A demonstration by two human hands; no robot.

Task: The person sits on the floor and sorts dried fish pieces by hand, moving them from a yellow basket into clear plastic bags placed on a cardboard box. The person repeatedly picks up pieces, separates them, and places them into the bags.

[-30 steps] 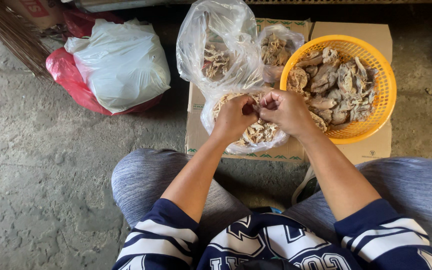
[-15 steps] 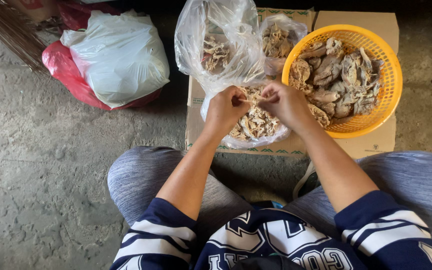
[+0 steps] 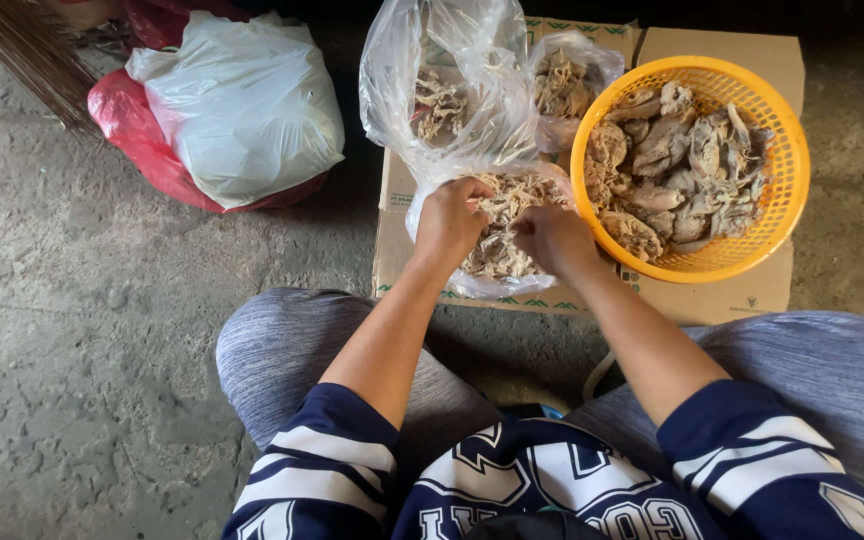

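Shredding step in hand: left hand [image 3: 449,218] and right hand [image 3: 550,236] close together, fingers pinching dried shreds [image 3: 500,252] inside clear bag [image 3: 432,70] on cardboard [image 3: 392,250]. Next needs steady pull apart.

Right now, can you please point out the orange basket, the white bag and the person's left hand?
orange basket [image 3: 787,215]: head view, on the bare right rim.
white bag [image 3: 242,105]: head view, middle of its bulging front.
left hand [image 3: 449,222]: head view, back of the hand, over the open clear bag [image 3: 497,290] of pale shreds.
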